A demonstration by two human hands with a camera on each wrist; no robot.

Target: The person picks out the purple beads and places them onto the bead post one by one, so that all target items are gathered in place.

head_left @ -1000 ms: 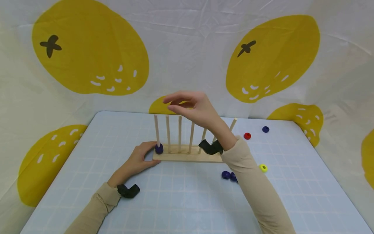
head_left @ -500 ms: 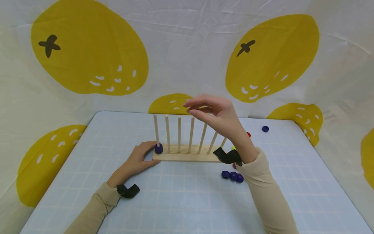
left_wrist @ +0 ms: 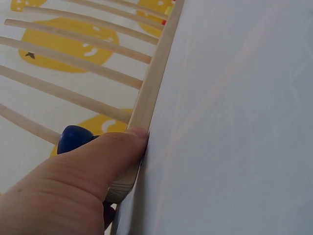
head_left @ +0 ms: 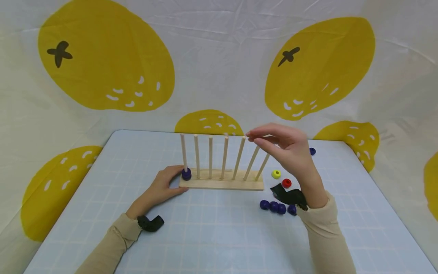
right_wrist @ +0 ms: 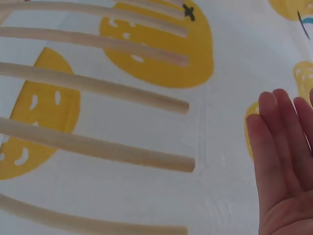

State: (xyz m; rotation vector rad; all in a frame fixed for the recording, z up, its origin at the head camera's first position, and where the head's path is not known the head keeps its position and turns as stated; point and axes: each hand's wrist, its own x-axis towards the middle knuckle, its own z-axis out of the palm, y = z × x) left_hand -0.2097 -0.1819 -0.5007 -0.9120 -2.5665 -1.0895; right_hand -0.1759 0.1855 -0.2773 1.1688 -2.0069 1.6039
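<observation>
In the head view a wooden peg rack (head_left: 222,184) stands on the table, a row of upright pegs along its base. Dark blue beading, at least one bead (head_left: 186,174), sits at the foot of its leftmost peg. My left hand (head_left: 160,186) grips the left end of the base, thumb along the front edge; the left wrist view shows the thumb (left_wrist: 115,152) pressed on the wood beside the blue bead. Raised over the rack's right end is my right hand (head_left: 285,146), its fingers extended and holding nothing. In the right wrist view its fingers (right_wrist: 281,147) are straight, apart from the peg tops.
Right of the rack lie a yellow bead (head_left: 276,174) and a red bead (head_left: 286,183). Several dark blue beads (head_left: 274,206) lie in front of them. Another blue bead (head_left: 312,151) rests farther back, partly behind my right hand. A fruit-print cloth (head_left: 219,68) hangs behind the table.
My right hand has moved right along the pegs and somewhat lower, uncovering the right-hand pegs and the yellow and red beads near the rack. My left hand stays on the rack.
</observation>
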